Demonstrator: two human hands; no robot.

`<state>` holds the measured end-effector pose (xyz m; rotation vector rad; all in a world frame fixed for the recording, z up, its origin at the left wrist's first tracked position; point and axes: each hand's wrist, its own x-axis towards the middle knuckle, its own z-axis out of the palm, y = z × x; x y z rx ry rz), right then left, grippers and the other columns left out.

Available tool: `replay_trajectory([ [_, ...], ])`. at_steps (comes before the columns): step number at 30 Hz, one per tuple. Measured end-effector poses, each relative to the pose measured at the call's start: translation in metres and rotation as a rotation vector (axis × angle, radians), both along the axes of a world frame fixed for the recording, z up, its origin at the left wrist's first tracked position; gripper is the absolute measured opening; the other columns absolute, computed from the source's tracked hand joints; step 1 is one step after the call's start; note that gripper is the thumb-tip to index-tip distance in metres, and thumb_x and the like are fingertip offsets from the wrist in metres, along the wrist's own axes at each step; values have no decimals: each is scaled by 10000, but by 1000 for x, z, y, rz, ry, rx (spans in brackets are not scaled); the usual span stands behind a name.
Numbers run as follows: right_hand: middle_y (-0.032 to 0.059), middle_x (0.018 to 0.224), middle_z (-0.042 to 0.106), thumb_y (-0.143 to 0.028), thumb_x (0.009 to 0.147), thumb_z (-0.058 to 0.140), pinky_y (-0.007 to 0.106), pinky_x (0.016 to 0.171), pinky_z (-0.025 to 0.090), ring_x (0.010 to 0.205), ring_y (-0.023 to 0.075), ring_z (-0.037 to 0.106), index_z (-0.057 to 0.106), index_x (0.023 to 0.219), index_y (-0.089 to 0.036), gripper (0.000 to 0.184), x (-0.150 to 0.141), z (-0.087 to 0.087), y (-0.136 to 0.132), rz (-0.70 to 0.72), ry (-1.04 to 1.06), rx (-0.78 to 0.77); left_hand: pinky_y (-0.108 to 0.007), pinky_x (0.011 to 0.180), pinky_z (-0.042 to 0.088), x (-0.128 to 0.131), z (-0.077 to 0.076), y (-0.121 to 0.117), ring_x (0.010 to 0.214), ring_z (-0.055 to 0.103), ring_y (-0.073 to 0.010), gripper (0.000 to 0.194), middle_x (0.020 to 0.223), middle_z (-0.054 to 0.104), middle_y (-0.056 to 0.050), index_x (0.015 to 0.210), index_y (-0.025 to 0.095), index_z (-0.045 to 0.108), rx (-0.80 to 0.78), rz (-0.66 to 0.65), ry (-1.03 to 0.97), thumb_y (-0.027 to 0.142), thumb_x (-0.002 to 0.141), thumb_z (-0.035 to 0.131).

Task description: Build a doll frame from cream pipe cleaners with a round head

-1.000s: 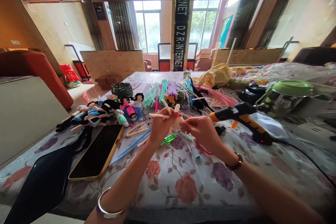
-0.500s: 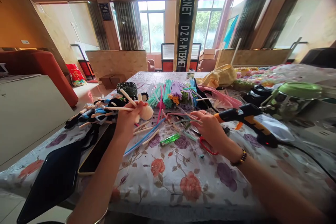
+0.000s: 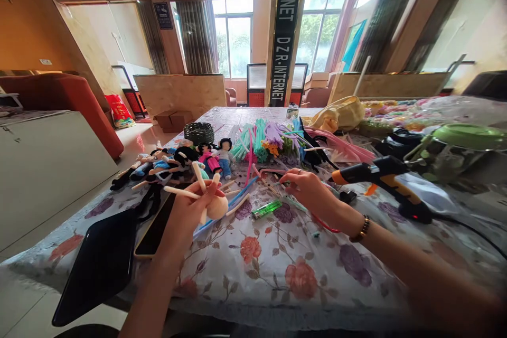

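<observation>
We see a table (image 3: 277, 274) under flowered cloth, bearing dolls (image 3: 178, 161), pipe cleaners (image 3: 265, 140), glue gun (image 3: 386, 179), phone (image 3: 156, 229), lighter (image 3: 266, 209).

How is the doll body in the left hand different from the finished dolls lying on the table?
The doll body is bare and skin-coloured, held up in the left hand; the finished dolls have black hair and coloured clothes and lie on the table. Both have thin stick-like limbs.

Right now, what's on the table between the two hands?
Head view: a green lighter and loose pipe cleaners lie between the left hand and right hand.
</observation>
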<state>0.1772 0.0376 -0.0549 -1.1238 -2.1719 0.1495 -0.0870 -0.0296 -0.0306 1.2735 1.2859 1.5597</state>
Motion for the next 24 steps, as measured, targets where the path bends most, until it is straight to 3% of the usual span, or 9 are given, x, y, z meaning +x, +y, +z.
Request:
replay_trajectory([
  [3, 64, 949, 638, 1, 714, 435, 278, 677, 452, 701, 135, 592, 683, 882, -177, 348, -8, 2, 6, 7, 1, 16, -237, 597, 391, 12, -2, -10, 705, 534, -170, 294, 685, 621, -52, 620, 170, 691, -54, -50, -13, 460, 649, 726],
  [9, 72, 1046, 582, 59, 649, 397, 284, 813, 442, 924, 154, 572, 678, 837, -170, 409, -21, 7, 12, 63, 28, 47, -225, 592, 379, 30, -14, -10, 642, 513, -124, 271, 650, 619, -24, 646, 161, 674, -45, -92, -51, 426, 683, 711],
  [14, 64, 929, 577, 72, 635, 384, 264, 729, 456, 771, 125, 569, 678, 857, -160, 435, -30, 9, 10, 112, 20, 10, -222, 622, 394, 36, -19, -9, 621, 527, -109, 240, 599, 610, 5, 731, 175, 672, 8, -54, -195, 408, 691, 713],
  [18, 64, 960, 597, 104, 569, 353, 250, 778, 450, 844, 128, 579, 679, 833, -162, 497, -40, 10, 8, 154, 15, -18, -220, 577, 383, 36, -18, -12, 601, 520, -108, 250, 595, 602, -1, 665, 161, 657, 18, -71, -163, 403, 694, 711],
  [24, 42, 810, 613, 27, 620, 477, 209, 597, 419, 616, 91, 520, 700, 817, -142, 342, -53, 16, 15, 132, 17, -67, -229, 635, 402, 30, -25, -9, 635, 545, -117, 238, 624, 633, -2, 730, 168, 663, 48, 63, -205, 399, 698, 709],
])
